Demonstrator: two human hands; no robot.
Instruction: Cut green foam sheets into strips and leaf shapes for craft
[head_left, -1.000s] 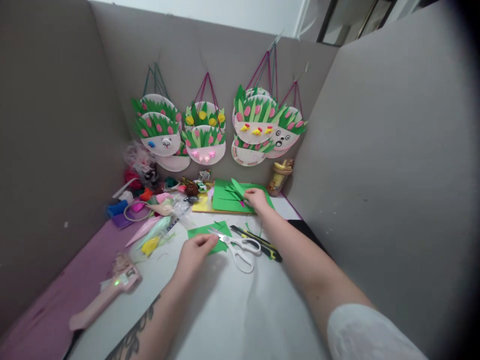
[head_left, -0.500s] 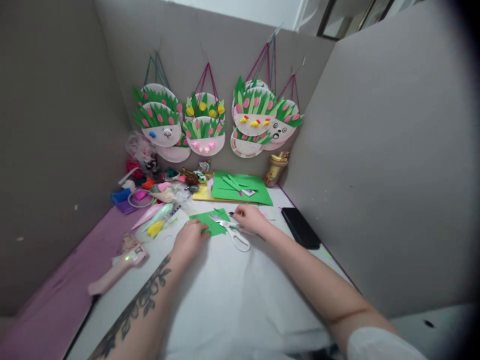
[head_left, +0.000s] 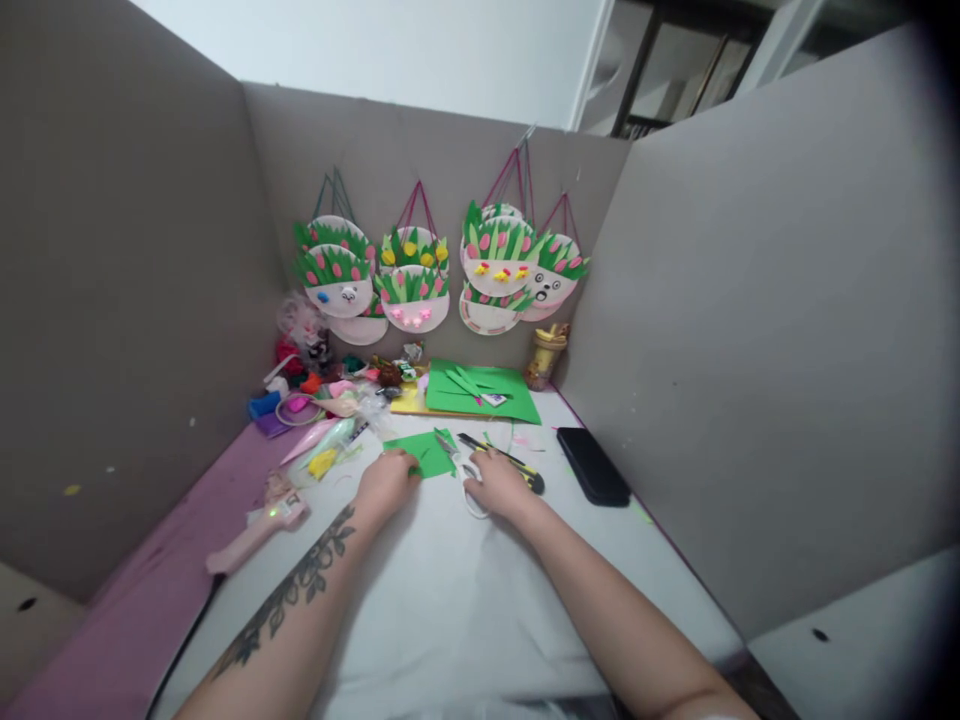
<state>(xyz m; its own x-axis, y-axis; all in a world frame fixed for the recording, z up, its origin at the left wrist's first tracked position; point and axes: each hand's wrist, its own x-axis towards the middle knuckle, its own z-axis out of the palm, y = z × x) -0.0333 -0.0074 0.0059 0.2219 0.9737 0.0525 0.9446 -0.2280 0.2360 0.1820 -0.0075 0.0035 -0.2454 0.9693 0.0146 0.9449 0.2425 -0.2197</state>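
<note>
While your left hand (head_left: 386,482) pins the small green sheet (head_left: 424,451) to the bench (head_left: 465,600), its fingers pressed flat on the near edge, your right hand (head_left: 499,483) has come back from the green paper stack (head_left: 484,393) and now covers the scissors (head_left: 463,473). Its fingers seem curled around the handles, though the view is too small to be sure. That suggests cutting comes next. Head view count: one pair of scissors, one pink glue gun (head_left: 259,523), one black phone (head_left: 592,466), one utility knife (head_left: 504,460), several hanging plate crafts (head_left: 412,285).
</note>
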